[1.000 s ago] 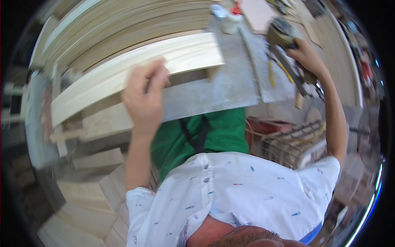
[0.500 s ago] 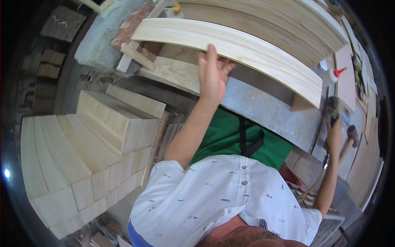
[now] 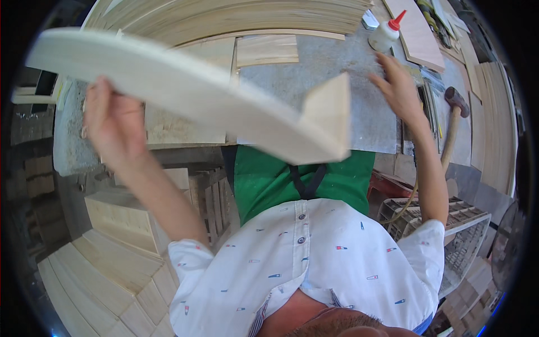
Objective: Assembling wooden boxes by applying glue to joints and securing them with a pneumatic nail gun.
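Note:
A long pale wooden board (image 3: pixel 185 81) with a short piece joined upright at its right end (image 3: pixel 331 112) is raised aslant over the bench, blurred by motion. My left hand (image 3: pixel 116 126) grips its lower edge near the left end; some fingers are hidden behind it. My right hand (image 3: pixel 397 90) has its fingers apart and holds nothing. Just beyond those fingers stands a white glue bottle (image 3: pixel 384 37) with a red nozzle. A mallet (image 3: pixel 456 101) with a wooden handle lies to the right of this hand.
Stacked thin boards (image 3: pixel 252 17) fill the bench's far side. A small flat panel (image 3: pixel 267 50) lies on the grey bench top (image 3: pixel 269 84). Finished-looking wooden pieces (image 3: pixel 101 264) are piled low on the left. A plastic crate (image 3: pixel 460 241) and a hose (image 3: pixel 412 199) are at the right.
My left hand has taken hold of the board and swung it up and left off the bench. My right hand has let go of the hose-fed tool and moved toward the glue bottle.

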